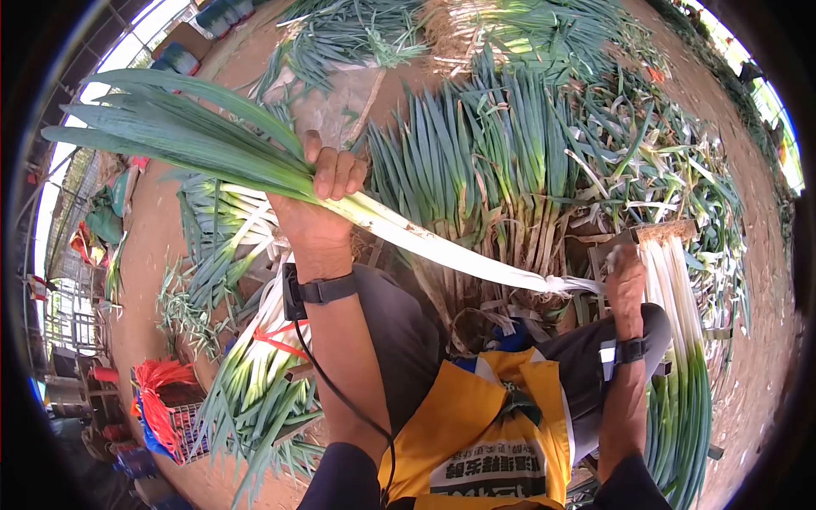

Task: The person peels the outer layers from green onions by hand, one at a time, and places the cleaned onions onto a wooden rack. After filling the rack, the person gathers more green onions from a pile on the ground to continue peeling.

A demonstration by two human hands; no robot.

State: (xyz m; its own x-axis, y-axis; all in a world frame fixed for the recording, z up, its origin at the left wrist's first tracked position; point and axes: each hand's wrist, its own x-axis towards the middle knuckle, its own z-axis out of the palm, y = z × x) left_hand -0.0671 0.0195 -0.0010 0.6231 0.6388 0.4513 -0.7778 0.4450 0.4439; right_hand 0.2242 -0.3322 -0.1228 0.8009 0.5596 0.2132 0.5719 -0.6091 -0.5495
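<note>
Closest to me on the feed, at about eleven o'clock, is the wearer's left hand [337, 175], fingers and thumb wrapped around a leek [442, 247]. Its green leaves fan out toward ten o'clock; its white shaft slants down past the centre toward three. At three I see the right hand [626, 285], blurred, fingers curled in on a pale strip [578, 284] that runs from the leek's lower end. Both wrists wear dark bands [330, 289], and a cable [364, 393] trails from the left one. Toward five, I see a yellow apron [534, 399] over dark trousers [398, 316]. Just beyond the right hand, at four, lies a bundle [693, 382], leaves pointing down. Standing leeks [497, 161] crowd one o'clock. At eight, red tape [279, 339] crosses another bundle [255, 387]; past it, red strips [163, 389] drape a crate [189, 423]. Around twelve, heaps [531, 30] cover brown ground [140, 276].
</note>
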